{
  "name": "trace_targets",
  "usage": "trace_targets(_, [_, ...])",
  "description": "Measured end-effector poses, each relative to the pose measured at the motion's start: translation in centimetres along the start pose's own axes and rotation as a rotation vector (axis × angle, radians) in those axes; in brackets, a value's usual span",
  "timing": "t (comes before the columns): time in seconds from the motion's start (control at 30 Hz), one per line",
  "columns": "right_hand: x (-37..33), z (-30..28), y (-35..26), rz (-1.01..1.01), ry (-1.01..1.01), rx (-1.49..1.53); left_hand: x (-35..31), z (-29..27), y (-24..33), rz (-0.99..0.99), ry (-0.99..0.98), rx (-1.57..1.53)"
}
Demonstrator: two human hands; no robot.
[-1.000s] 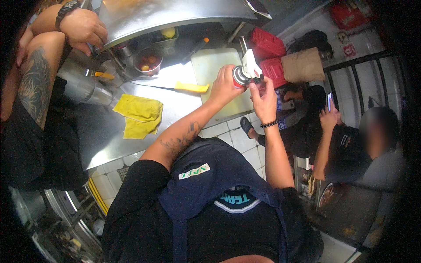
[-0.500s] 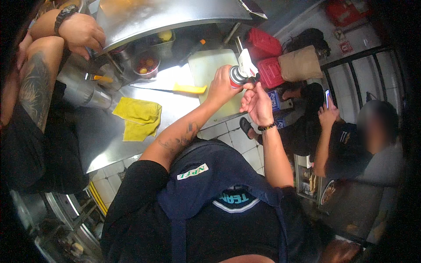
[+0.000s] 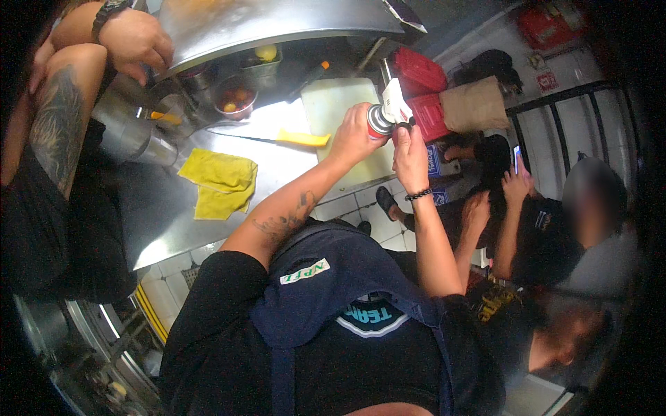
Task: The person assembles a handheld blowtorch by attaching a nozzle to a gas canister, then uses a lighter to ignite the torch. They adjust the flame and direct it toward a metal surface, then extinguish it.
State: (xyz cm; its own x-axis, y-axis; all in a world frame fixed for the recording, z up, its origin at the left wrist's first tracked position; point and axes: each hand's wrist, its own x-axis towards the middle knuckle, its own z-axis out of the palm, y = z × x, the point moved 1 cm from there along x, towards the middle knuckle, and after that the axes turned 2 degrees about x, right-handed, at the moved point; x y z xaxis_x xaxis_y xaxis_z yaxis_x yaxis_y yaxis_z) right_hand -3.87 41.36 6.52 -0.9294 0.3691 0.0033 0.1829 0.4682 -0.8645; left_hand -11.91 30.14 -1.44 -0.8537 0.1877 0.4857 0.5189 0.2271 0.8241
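A blowtorch [image 3: 396, 102] with a white head and metal nozzle is fixed on a gas canister [image 3: 377, 122], held over the cutting board [image 3: 333, 100]. My left hand [image 3: 352, 136] is wrapped round the canister. My right hand [image 3: 411, 158] is closed at the dark knob at the base of the torch head, thumb and fingers together; the fingers partly hide the knob. No flame shows at the nozzle. Left of my left hand, a knife with a yellow handle [image 3: 302, 139] lies on the steel counter [image 3: 156, 208], near a folded yellow cloth [image 3: 218, 184].
Under a raised steel shelf [image 3: 277, 21] stands a bowl of food [image 3: 234, 97]. Red containers [image 3: 420, 73] and a brown paper bag [image 3: 475, 104] are at the far right. One person's arm [image 3: 59, 118] is at left; other people are at right, one with a phone [image 3: 517, 159].
My right hand's fingers have closed in on the torch knob; they were more spread before. Another person has come into view at the lower right. My left hand keeps its grip.
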Motion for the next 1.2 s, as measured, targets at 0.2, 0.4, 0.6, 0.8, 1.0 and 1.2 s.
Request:
trace_targets(0.2, [0.3,-0.4,-0.3,0.019,-0.012,0.173,0.2,-0.3,0.2,-0.045,-0.039,0.008])
trace_targets(0.4, [-0.2,0.5,-0.7,-0.229,0.201,-0.048,0.1,-0.5,0.2,0.002,-0.009,0.011])
trace_targets(0.6, [-0.1,0.2,-0.2,0.022,0.12,0.125,0.1,-0.2,0.2,-0.015,-0.001,0.0])
trace_targets(0.8, [-2.4,0.9,2.7,-0.255,0.24,0.058,0.1,-0.3,-0.4,-0.016,-0.045,0.005])
trace_targets(1.0, [-18.3,-1.5,26.3,0.088,-0.255,-0.677,1.1,-1.9,-1.0,-0.133,-0.351,-0.053])
trace_targets(1.2, [-25.3,-1.6,34.0,0.638,-0.587,-0.734,2.9,-3.6,-1.0,-0.141,-0.587,-0.103])
